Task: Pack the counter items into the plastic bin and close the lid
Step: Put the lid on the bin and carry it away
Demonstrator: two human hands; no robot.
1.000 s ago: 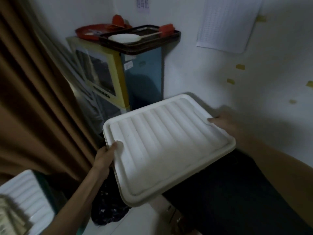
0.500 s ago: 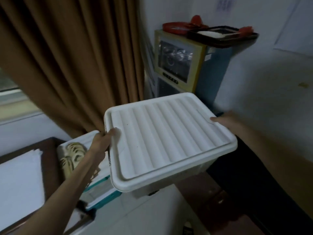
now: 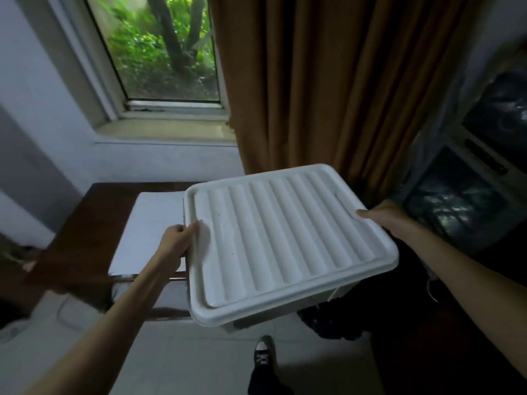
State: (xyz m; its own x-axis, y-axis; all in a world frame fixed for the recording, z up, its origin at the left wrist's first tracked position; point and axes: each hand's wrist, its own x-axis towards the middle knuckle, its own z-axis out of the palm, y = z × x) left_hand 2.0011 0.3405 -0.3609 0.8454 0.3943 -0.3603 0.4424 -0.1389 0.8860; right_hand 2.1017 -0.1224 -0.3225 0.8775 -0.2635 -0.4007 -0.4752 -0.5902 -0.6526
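While the plastic bin hangs mid-frame above the floor with its ribbed white lid seated on top, both hands carry it by opposite short ends: the left hand curled around the lid's left rim, the right hand hooked at the right edge. Rigid and smooth, it likely slips easily; gripping under the rim seems safest. Its weight cannot be told. Just beyond, at centre left, stands a dark counter.

No text, label, brand, number or sign can be read anywhere, including on the ribbed white lid.
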